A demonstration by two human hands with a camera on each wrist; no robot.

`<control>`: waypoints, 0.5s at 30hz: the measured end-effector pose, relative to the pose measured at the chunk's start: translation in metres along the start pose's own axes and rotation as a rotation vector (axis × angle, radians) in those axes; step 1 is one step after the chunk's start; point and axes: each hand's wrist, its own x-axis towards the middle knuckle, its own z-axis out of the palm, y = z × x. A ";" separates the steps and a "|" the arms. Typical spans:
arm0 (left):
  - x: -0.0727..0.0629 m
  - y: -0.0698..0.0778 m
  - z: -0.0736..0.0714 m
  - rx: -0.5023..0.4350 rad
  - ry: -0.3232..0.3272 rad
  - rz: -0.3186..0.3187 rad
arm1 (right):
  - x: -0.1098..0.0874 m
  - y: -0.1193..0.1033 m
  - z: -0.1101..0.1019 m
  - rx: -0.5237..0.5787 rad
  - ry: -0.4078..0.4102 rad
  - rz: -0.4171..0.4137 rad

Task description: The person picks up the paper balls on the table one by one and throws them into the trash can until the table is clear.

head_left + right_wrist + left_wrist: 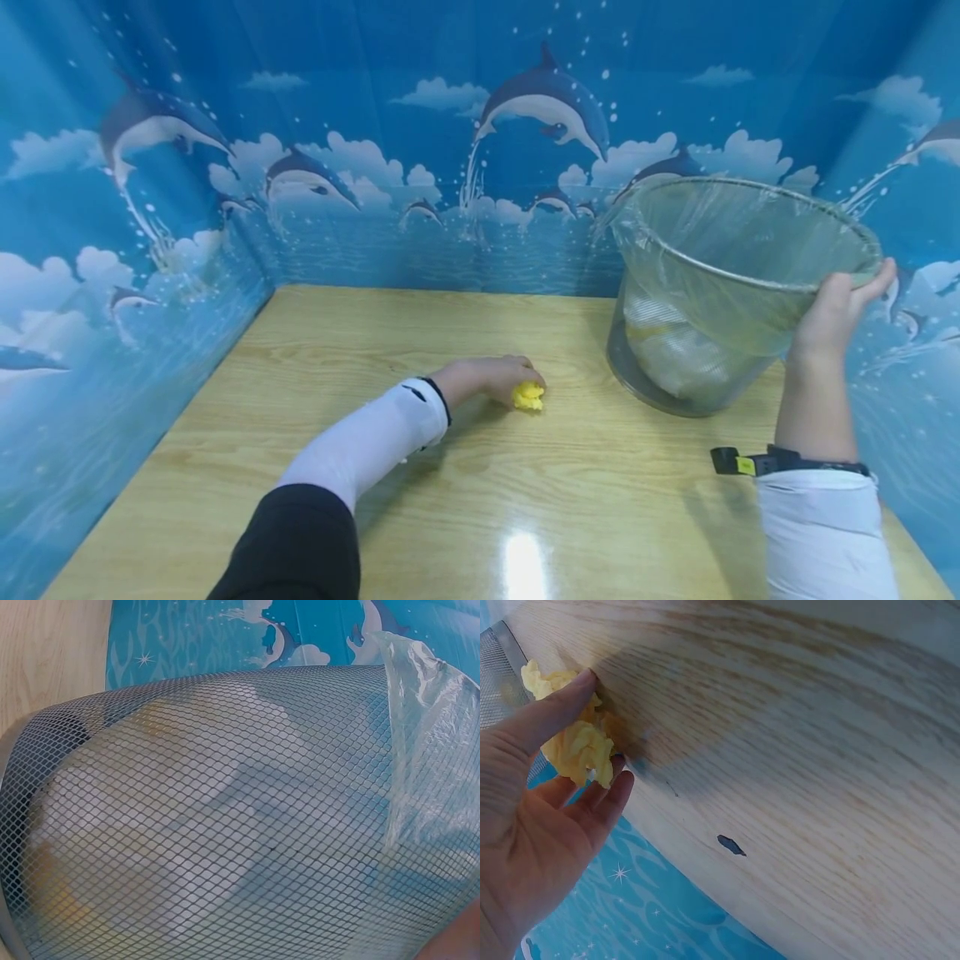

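Observation:
My left hand (491, 377) is low over the table and pinches a crumpled piece of yellow paper (528, 396) between thumb and fingers. In the left wrist view the crumpled yellow paper (581, 750) sticks out past the thumb. To the right, my right hand (825, 321) grips the rim of a mesh wastebasket (621, 354), which leans a little on the table. A clear plastic bag (660, 267) lines it and folds over the rim. Through the mesh (225, 787) in the right wrist view, whitish and yellowish contents show blurred inside.
The wood-grain table (337, 333) carries the basket at its right rear. Blue curtains (420, 250) printed with dolphins stand along the back and sides. A small dark mark (730, 845) shows on the tabletop in the left wrist view.

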 end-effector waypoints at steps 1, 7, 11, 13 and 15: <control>0.000 0.000 0.000 0.005 0.002 0.002 | 0.000 0.000 0.000 0.001 0.000 0.000; 0.001 0.000 0.000 0.013 0.016 0.014 | 0.001 -0.001 0.000 0.002 -0.008 0.002; 0.002 0.000 0.000 0.000 0.021 0.021 | 0.002 0.001 -0.001 -0.001 -0.012 0.001; 0.003 0.000 0.000 -0.009 0.023 0.024 | 0.003 0.002 -0.001 0.003 -0.012 -0.006; 0.004 0.000 0.000 -0.020 0.027 0.019 | 0.003 0.002 -0.001 0.005 -0.014 -0.012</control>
